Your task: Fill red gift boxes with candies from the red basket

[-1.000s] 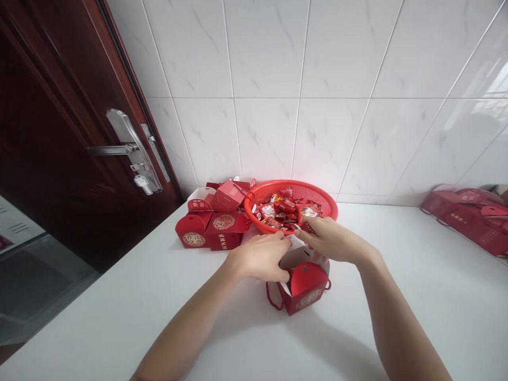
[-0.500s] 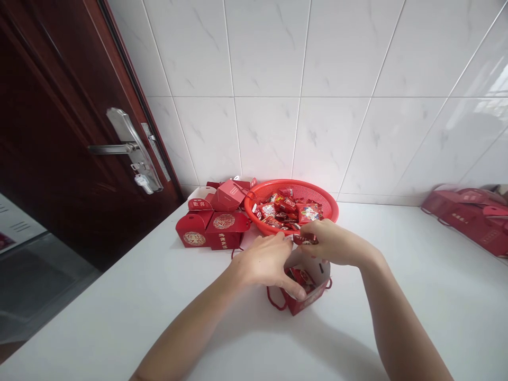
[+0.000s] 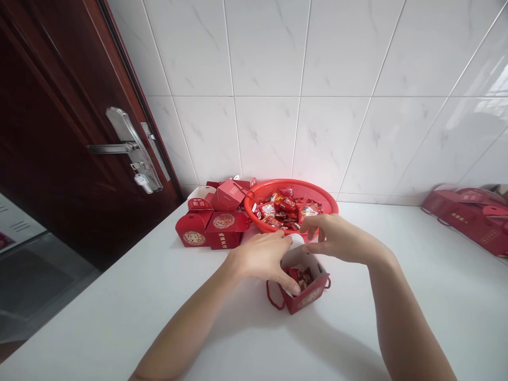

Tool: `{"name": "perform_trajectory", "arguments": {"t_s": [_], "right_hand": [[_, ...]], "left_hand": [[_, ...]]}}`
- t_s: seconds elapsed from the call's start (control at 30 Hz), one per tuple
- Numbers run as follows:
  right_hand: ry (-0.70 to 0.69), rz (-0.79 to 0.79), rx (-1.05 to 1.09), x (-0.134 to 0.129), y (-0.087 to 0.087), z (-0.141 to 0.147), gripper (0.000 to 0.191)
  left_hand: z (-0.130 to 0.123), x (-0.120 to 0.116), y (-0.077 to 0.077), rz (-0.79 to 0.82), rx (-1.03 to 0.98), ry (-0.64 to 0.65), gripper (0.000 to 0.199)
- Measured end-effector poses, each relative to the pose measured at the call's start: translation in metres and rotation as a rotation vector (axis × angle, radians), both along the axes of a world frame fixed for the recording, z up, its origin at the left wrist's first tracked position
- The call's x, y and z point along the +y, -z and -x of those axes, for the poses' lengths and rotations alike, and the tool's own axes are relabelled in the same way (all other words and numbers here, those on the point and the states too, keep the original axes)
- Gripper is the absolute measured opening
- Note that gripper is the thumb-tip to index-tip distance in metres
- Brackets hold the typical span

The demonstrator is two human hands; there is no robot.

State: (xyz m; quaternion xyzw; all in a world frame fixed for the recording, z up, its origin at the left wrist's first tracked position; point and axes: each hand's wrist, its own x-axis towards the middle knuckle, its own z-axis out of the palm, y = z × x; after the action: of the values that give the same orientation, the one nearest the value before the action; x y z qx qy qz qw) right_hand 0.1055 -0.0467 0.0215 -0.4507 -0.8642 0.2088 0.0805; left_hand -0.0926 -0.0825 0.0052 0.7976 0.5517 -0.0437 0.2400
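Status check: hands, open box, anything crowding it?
Left hand grips open red box rim. Right hand open above it. Wrapped candies inside. Candy basket just behind; nothing blocking.

On the table (image 3: 119,317) an open gift box (image 3: 305,296) stands nearest the person, with wrapped sweets (image 3: 301,276) lying in it. Behind it, against the wall, sits a basket (image 3: 329,203) that holds more sweets, and a cluster of closed boxes (image 3: 216,225) lies just left of it. Far right, near the wall, lie what seem to be flat boxes (image 3: 468,214); a door (image 3: 59,132) stands at the left.
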Motion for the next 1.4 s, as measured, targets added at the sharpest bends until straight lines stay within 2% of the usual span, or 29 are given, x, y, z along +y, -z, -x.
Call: {"name": "perform_trajectory", "arguments": {"t_s": [0.13, 0.27, 0.4, 0.57, 0.63, 0.73, 0.8, 0.9, 1.0, 1.2, 1.33, 1.4], "right_hand": [[0.038, -0.025, 0.016, 0.001, -0.002, -0.005, 0.017], [0.012, 0.008, -0.016, 0.003, 0.002, -0.004, 0.011], [-0.101, 0.061, -0.073, 0.000, 0.007, 0.004, 0.005], [-0.272, 0.159, -0.079, -0.008, 0.014, 0.013, 0.007], [-0.293, 0.181, -0.029, -0.012, 0.018, 0.012, 0.007], [-0.286, 0.210, 0.058, -0.019, 0.025, 0.006, 0.019], [-0.293, 0.167, 0.139, -0.026, 0.030, 0.000, 0.022], [-0.286, 0.049, 0.234, -0.040, 0.043, -0.009, 0.026], [-0.222, -0.042, 0.269, -0.053, 0.062, -0.015, 0.027], [-0.106, -0.257, 0.423, -0.064, 0.107, -0.013, 0.024], [-0.004, -0.371, 0.616, -0.059, 0.130, -0.003, 0.016], [0.084, -0.381, 0.712, -0.057, 0.139, 0.002, 0.013]], "left_hand": [[0.009, 0.006, -0.004, 0.004, 0.010, -0.002, 0.071], [0.016, 0.011, -0.006, -0.019, 0.007, 0.027, 0.070], [0.020, 0.013, -0.006, -0.026, 0.027, 0.030, 0.067], [0.021, 0.014, -0.004, -0.035, 0.018, 0.036, 0.080], [0.020, 0.014, -0.006, -0.031, 0.031, 0.038, 0.075], [0.020, 0.014, -0.008, -0.032, 0.018, 0.048, 0.055], [0.021, 0.016, -0.009, -0.043, 0.003, 0.074, 0.048], [0.024, 0.020, -0.006, -0.061, 0.010, 0.118, 0.041], [0.027, 0.024, -0.002, -0.068, 0.010, 0.149, 0.043], [0.020, 0.023, 0.006, -0.105, -0.001, 0.187, 0.064], [0.008, 0.020, 0.010, -0.127, 0.044, 0.132, 0.078], [0.004, 0.020, 0.010, -0.115, 0.057, 0.106, 0.077]]}}
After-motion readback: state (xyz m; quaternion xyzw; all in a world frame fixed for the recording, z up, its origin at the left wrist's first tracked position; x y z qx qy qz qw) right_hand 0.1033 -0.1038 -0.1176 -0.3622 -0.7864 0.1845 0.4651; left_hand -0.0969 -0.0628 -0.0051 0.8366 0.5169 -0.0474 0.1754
